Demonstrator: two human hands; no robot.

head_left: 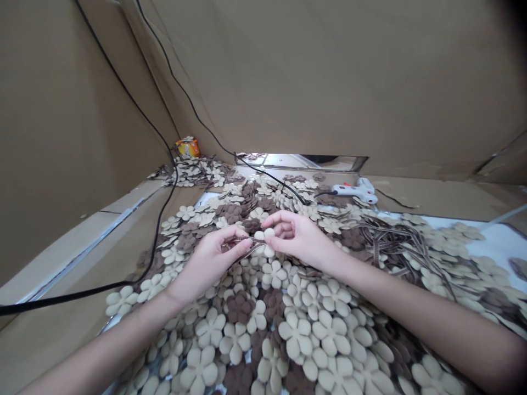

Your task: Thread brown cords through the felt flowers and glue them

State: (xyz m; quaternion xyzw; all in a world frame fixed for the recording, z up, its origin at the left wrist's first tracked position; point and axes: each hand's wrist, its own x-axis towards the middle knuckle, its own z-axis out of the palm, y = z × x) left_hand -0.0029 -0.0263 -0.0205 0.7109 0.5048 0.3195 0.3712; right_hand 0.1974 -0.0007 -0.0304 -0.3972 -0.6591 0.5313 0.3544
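My left hand (222, 248) pinches a thin brown ribbon (251, 247) with pale stitched edges between thumb and fingers. Close beside it, my right hand (297, 235) grips a cream flower cutout (261, 236) between thumb and forefinger. The ribbon meets the flower between the two hands; whether it is stuck to it I cannot tell. Below and around both hands lies a thick heap of cream flower cutouts (295, 334) mixed with brown flower cutouts (240, 306). A tangle of the same kind of ribbon (379, 241) rests on the heap to the right.
A white glue gun (356, 191) lies at the back right. Black cables (161, 225) hang down and cross the left side. Cardboard walls (304, 82) enclose the back and left, with a low slot (300, 161) in the rear one. An orange packet (188, 147) stands in the far left corner.
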